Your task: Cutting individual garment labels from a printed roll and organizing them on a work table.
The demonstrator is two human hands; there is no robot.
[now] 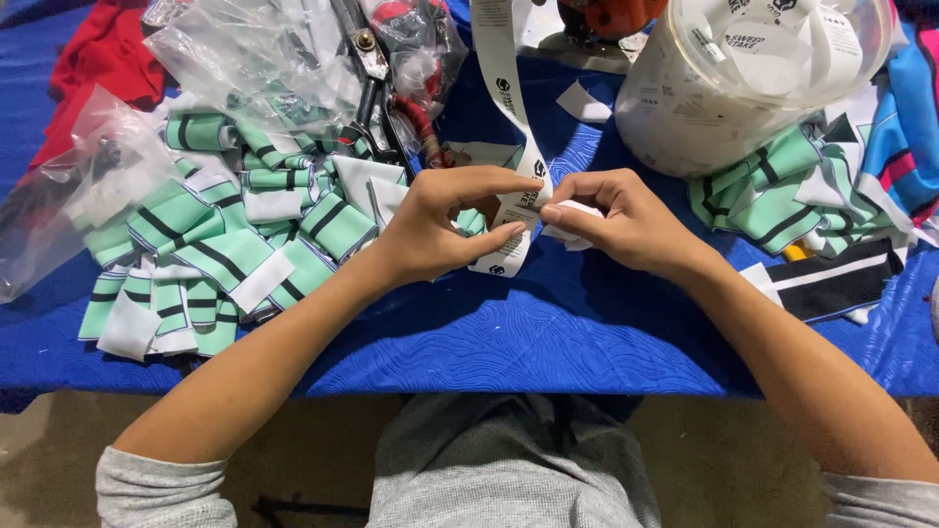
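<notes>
Left hand (pixel 445 220) pinched one white label strip (pixel 509 117) between thumb and forefinger | right hand (pixel 616 220) gripped a folded white piece (pixel 569 232) touching that strip | strip hung above the blue table (pixel 509 332), centre | one white tub (pixel 743 78) behind | one pair of scissors (pixel 370 78) | two green striped piles: left (pixel 225 244), right (pixel 768 196)

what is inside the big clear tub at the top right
The clear tub holds loose coils of white label tape with dark printing. How deep the tape goes cannot be seen, because the frosted wall hides the bottom.
</notes>
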